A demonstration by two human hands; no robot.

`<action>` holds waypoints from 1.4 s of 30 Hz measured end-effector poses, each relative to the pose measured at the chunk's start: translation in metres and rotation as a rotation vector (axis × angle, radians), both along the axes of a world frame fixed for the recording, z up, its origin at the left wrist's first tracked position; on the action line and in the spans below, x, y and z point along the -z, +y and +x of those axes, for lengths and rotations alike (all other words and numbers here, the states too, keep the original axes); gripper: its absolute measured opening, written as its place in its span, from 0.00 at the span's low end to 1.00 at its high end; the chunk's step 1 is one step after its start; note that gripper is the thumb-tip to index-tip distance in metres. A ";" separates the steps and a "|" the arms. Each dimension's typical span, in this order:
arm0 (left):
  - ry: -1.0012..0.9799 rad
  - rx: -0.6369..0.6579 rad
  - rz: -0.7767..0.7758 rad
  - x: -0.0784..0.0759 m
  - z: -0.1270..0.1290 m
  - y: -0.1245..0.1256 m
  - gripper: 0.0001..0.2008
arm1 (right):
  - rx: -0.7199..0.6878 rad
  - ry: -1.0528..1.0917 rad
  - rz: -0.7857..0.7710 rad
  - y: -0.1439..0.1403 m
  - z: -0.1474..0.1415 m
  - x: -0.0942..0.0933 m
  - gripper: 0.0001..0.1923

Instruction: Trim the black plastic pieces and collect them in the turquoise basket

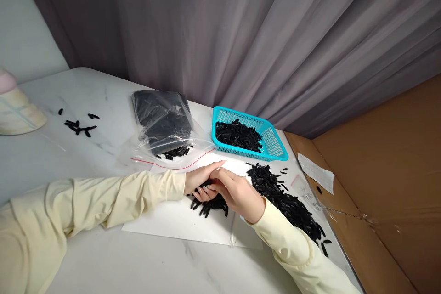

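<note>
My left hand (199, 179) is cupped over the white sheet (165, 216), fingers curled around several small black elongated pieces (204, 184). From the right, my right hand (239, 192) reaches into it with bent fingers pressed together at the left palm. What those right fingertips pinch is hidden. Beneath both hands, a small pile of the same black pieces (208, 206) lies on the sheet. A larger heap of black pieces (285, 202) spreads beside my right wrist.
A turquoise basket (253, 154) holding black pieces stands behind my hands. Left of it lies a clear zip bag (161, 121) with dark contents. Loose black pieces (81, 128) and a pastel container (17, 110) are at left. Cardboard (375, 183) borders the table on the right.
</note>
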State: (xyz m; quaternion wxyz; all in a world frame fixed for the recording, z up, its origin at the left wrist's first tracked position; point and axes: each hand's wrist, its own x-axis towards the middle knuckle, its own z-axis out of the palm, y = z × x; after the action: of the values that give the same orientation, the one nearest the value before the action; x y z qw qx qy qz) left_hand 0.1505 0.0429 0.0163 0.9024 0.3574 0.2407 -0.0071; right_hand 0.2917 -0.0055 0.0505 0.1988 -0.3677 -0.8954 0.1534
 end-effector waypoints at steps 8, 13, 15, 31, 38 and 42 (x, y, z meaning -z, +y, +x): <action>0.024 0.010 0.067 -0.005 -0.001 -0.002 0.34 | -0.037 -0.049 0.050 -0.003 0.001 -0.004 0.10; 0.029 0.011 0.101 -0.003 -0.001 -0.002 0.32 | -0.026 0.033 0.037 -0.005 0.007 -0.001 0.11; 0.041 -0.003 0.120 -0.003 -0.001 -0.002 0.31 | -0.007 0.067 0.061 -0.007 0.010 0.000 0.12; -0.017 -0.182 0.278 -0.005 -0.004 -0.011 0.18 | 0.561 0.928 -0.869 -0.041 0.039 0.011 0.14; 0.047 -0.249 0.464 -0.005 0.001 -0.022 0.26 | 0.480 1.112 -0.969 -0.045 0.036 0.025 0.14; 0.061 -0.265 0.531 -0.006 0.001 -0.025 0.26 | 0.420 1.166 -1.001 -0.045 0.034 0.030 0.13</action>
State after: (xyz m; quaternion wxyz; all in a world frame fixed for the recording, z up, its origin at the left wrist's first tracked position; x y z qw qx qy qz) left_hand 0.1519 0.0175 0.0221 0.7626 0.5460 0.3059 0.1634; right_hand 0.3257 -0.0507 0.0209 0.4713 -0.4348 -0.3837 0.6645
